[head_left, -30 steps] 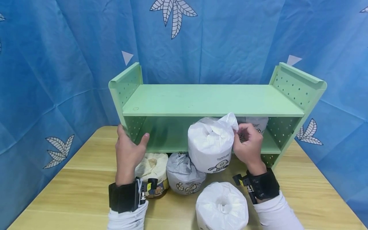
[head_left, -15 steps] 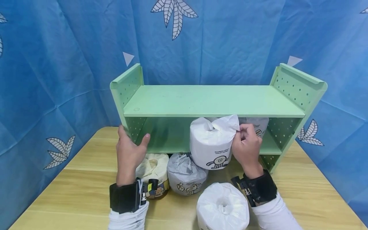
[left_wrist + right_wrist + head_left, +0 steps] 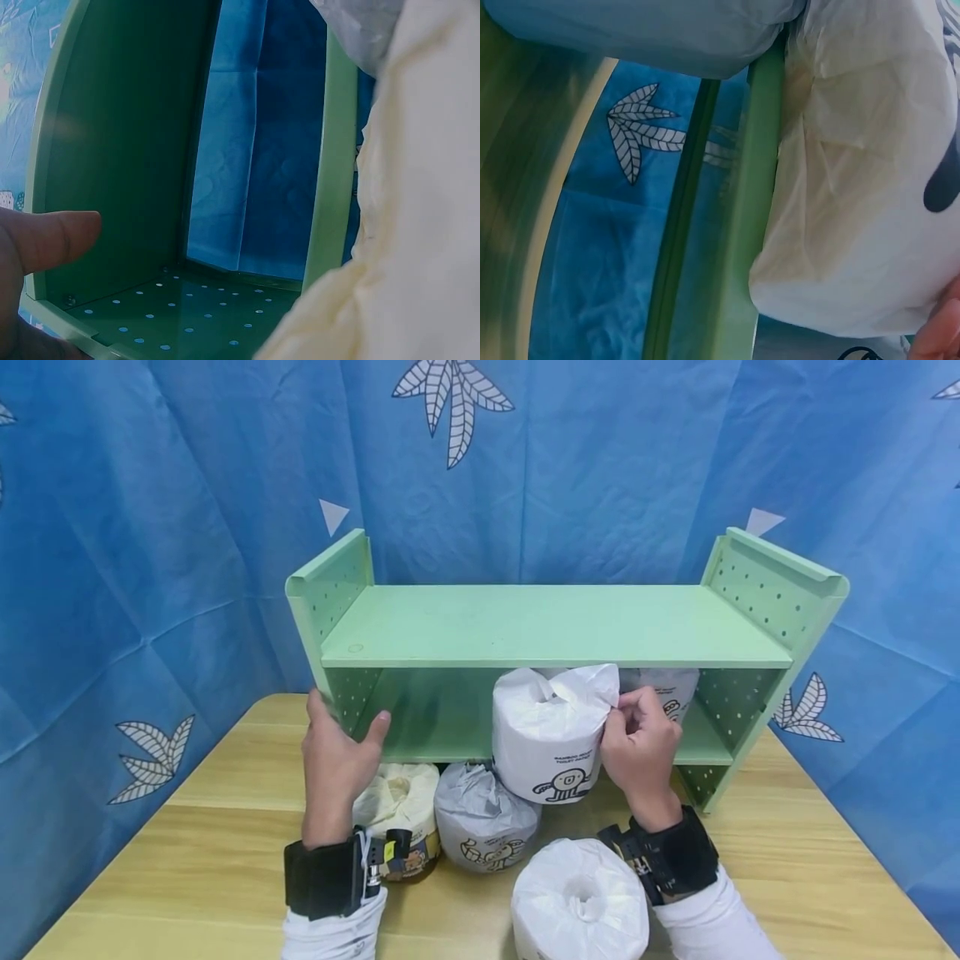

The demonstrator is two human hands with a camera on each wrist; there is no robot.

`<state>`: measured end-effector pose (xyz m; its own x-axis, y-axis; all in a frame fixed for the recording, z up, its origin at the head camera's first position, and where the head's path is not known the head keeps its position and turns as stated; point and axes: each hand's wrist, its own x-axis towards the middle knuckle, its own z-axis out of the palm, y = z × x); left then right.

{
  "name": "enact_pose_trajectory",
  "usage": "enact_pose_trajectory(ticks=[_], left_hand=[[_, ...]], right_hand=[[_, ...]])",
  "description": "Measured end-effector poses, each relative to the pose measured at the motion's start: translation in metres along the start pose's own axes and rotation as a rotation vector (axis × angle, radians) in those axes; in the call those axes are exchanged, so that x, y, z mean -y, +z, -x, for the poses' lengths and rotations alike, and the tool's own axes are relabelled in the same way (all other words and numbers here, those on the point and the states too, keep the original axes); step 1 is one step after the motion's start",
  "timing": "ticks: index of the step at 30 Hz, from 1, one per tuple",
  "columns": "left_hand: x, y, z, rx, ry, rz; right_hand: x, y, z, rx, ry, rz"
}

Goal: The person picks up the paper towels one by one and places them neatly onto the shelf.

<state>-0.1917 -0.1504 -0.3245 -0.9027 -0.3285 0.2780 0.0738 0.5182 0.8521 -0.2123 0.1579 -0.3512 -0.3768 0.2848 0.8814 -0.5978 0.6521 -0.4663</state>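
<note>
My right hand pinches the loose wrapper at the upper right of a white paper-wrapped toilet roll. This roll is in front of the lower board of a green metal shelf, above the table; its printed figure faces me. In the right wrist view the roll is close beside the board's green edge, with a fingertip at the lower right. My left hand is at the shelf's left side panel, thumb extended in front of the lower compartment. The thumb looks straight in the left wrist view; its other fingers are mostly hidden.
On the wooden table a cream-wrapped roll and a greyish-wrapped roll stand before the shelf. Another white roll is nearer me. A wrapped roll sits inside the lower compartment at right. Blue patterned cloth hangs behind.
The held toilet roll has turned more upright, its print now facing forward, and its twisted top has dropped slightly. My right hand has shifted a little left; the left hand stays put.
</note>
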Motion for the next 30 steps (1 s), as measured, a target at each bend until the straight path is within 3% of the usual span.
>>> enact_pose_trajectory(ticks=[11,17,24,30], left_hand=[[0.001,0.000,-0.001,-0.006,0.007,-0.003],[0.000,0.000,-0.001,0.002,-0.005,-0.009],[0.000,0.000,0.000,0.003,0.001,-0.007],[0.000,0.000,0.000,0.001,0.011,-0.005]], right_hand=[[-0.002,-0.002,0.000,0.159,-0.142,-0.077],[0.002,-0.006,0.001,0.296,-0.070,-0.024],[0.009,-0.008,0.002,0.376,0.018,0.029],[0.010,-0.006,0.003,0.368,-0.036,0.053]])
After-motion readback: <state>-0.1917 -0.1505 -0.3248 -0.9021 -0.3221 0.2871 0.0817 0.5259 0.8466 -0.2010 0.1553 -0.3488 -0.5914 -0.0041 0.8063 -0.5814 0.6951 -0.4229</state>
